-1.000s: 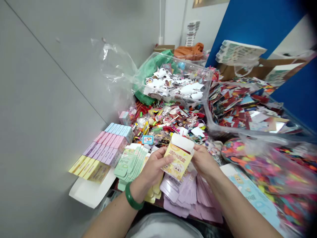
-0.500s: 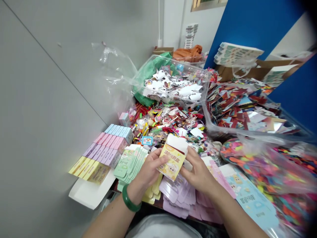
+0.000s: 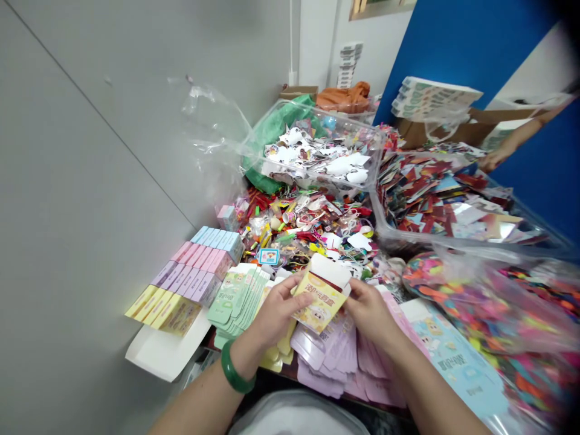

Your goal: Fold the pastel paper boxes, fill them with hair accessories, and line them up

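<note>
My left hand (image 3: 276, 311) and my right hand (image 3: 369, 311) hold a small yellow cardboard box (image 3: 318, 304) between them, pinching its sides. Its white end flap (image 3: 330, 270) stands open at the top. A green jade bangle (image 3: 233, 374) circles my left wrist. Below my left hand lies a fan of flat mint-green box blanks (image 3: 235, 300). Flat lilac box blanks (image 3: 328, 368) spread beneath my right hand, partly hidden by it and by the yellow box.
Rows of yellow, purple, pink and blue boxes (image 3: 190, 275) stand at the left, beside a heap of small trinkets (image 3: 303, 226). Clear plastic tubs of stickers (image 3: 317, 160) and printed cards (image 3: 446, 208) lie behind. A co-worker's hand (image 3: 493, 160) reaches in at upper right.
The yellow box has dropped slightly and tilted, its flap now leaning right. Both hands have turned with it. A co-worker's arm has appeared at the upper right.
</note>
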The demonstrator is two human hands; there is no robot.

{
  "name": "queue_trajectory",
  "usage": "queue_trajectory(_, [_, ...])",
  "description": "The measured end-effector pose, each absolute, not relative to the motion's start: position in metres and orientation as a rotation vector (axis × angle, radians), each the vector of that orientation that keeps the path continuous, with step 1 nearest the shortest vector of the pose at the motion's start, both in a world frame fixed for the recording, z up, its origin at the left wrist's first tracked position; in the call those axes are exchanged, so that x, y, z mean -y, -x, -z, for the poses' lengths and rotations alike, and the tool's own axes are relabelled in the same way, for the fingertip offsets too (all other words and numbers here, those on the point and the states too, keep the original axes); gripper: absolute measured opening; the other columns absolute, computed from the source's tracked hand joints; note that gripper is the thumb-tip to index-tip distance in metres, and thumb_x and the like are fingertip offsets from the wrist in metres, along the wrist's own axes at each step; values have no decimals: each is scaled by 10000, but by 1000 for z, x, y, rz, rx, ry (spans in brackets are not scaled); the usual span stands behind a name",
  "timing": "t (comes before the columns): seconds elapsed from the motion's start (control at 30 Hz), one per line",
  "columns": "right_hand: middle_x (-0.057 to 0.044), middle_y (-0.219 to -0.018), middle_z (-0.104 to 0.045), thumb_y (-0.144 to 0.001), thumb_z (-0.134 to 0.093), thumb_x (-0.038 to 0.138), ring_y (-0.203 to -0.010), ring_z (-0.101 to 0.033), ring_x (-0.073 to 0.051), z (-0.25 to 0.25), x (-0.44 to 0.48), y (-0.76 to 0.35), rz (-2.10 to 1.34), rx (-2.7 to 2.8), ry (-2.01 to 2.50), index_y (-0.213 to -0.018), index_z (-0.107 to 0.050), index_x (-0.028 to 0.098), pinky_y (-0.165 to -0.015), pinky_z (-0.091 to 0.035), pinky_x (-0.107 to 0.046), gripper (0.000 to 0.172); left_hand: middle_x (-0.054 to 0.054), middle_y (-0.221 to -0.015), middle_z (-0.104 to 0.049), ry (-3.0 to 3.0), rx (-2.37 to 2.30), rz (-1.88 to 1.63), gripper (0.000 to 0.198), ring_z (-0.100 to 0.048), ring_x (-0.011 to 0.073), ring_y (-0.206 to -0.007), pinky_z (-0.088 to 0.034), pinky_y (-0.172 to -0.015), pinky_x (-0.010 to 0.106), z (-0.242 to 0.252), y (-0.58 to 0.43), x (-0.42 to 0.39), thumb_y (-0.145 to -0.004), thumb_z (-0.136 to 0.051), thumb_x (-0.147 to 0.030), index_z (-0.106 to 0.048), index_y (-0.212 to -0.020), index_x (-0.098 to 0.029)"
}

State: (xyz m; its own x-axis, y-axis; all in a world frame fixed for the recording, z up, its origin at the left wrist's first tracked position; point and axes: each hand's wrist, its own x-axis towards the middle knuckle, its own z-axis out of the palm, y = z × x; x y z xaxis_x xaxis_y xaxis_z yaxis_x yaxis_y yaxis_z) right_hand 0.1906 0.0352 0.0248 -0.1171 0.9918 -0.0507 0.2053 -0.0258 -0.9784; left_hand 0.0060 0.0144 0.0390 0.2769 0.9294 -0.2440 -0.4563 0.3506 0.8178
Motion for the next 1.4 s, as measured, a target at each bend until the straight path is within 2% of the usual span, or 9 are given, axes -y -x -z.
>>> queue_trajectory(0.07, [7, -576, -617, -697, -671, 347, -477, -492, -127, -30, -38, -206, -1170, 1308, 1358, -891, -747, 177, -470, -430, -268, 269, 70, -945, -730, -765, -885, -994, 399, -674, 186, -788, -526, -729, 301, -39, 3, -17, -693, -825, -322, -690, -1026, -149])
queue_trajectory(0.17, [14, -558, -578, -649, -770, 414, -463, -446, -108, -44, -37, -235, -1189, 1206, 1351, -944, -762, 189, -438, -386, -252, 371, 61, -970, -721, -866, -944, -897, 378, -667, 180, -802, -522, -735, 292, -35, 17, -20, -711, -814, -344, -691, -1016, -158])
queue_trajectory(0.4, [-19, -713, -648, -713, -772, 411, -558, -516, -104, -99, -18, -242, -1633, 1506, 1221, -927, -733, 199, -488, -403, -211, 304, 44, -974, -714, -945, -897, -646, 373, -658, 169, -826, -515, -743, 264, -28, 32, -19, -705, -821, -331, -689, -1017, -174])
queue_trajectory(0.57, [-22, -758, -694, -777, -685, 362, -664, -588, -142, -108, -17, -230, -1813, 1692, 1126, -871, -758, 210, -595, -454, -235, 193, 67, -933, -725, -882, -833, -507, 434, -675, 170, -757, -534, -679, 260, -38, 38, -16, -689, -826, -392, -693, -1038, -171])
queue_trajectory(0.77, [1, -673, -683, -810, -605, 306, -584, -560, -147, -96, -16, -228, -1683, 1860, 1185, -813, -785, 237, -522, -405, -240, 192, 90, -979, -731, -920, -865, -417, 431, -690, 188, -800, -551, -716, 272, -48, 41, -17, -667, -840, -373, -729, -1039, -187])
queue_trajectory(1.0, [36, -574, -636, -753, -526, 100, -526, -515, -119, -99, -15, -214, -1364, 2232, 1388, -679, -754, 244, -498, -337, -235, 280, 59, -928, -694, -1156, -882, -246, 390, -637, 144, -667, -487, -483, 171, -50, 32, -21, -744, -768, -368, -715, -1099, -215])
queue_trajectory(1.13, [22, -739, -699, -748, -592, 116, -675, -605, -147, -93, -19, -209, -1252, 2181, 1403, -782, -744, 246, -621, -412, -242, 203, 42, -872, -663, -1168, -820, -203, 366, -623, 133, -641, -491, -477, 164, -48, 25, -23, -772, -740, -358, -696, -1105, -212])
queue_trajectory(1.23, [-18, -880, -663, -737, -650, 137, -804, -616, -166, -84, -22, -210, -1113, 2121, 1392, -843, -719, 224, -700, -443, -253, 153, 42, -882, -661, -1148, -815, -234, 396, -622, 134, -647, -496, -491, 175, -45, 25, -25, -769, -738, -373, -678, -1121, -202])
queue_trajectory(1.4, [-41, -834, -622, -827, -573, 125, -772, -607, -165, -76, -24, -209, -971, 2276, 1230, -893, -760, 239, -692, -447, -267, 228, 40, -908, -667, -1280, -827, -256, 352, -616, 145, -716, -505, -587, 194, -43, 29, -30, -783, -723, -344, -698, -1104, -202])
